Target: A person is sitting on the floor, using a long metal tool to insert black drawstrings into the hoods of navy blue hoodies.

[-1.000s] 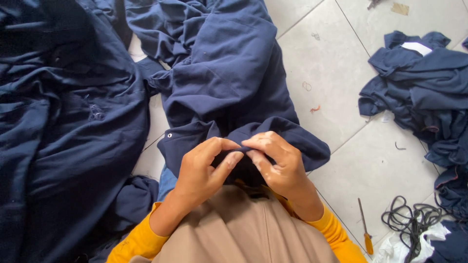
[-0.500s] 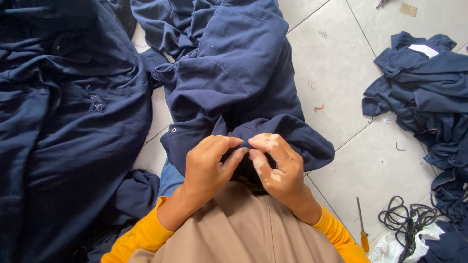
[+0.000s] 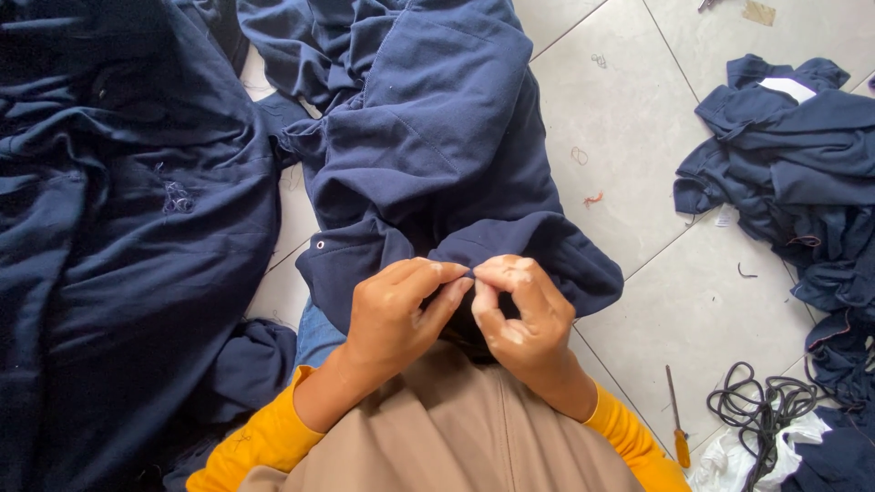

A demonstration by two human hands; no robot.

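A navy blue garment [image 3: 428,155] lies spread on the tiled floor in front of me, its near edge folded up over my lap. My left hand [image 3: 396,310] and my right hand [image 3: 519,310] meet at that folded edge, fingertips pinching the cloth close together. A small metal snap [image 3: 320,244] shows on the garment's flap to the left of my left hand. Both wrists come out of yellow sleeves [image 3: 264,437], above a tan cloth [image 3: 456,437] over my lap. What lies between my fingertips is hidden.
A large heap of navy garments [image 3: 118,237] fills the left side. Another navy pile [image 3: 793,182] lies at the right. Near the lower right are a screwdriver with an orange handle [image 3: 676,421], a coiled dark cord [image 3: 761,410] and white cloth [image 3: 729,465]. Pale floor tiles [image 3: 656,100] show between.
My hands stay pinched on the garment's folded edge, with the fingertips drawn closer together. The view has shifted slightly.
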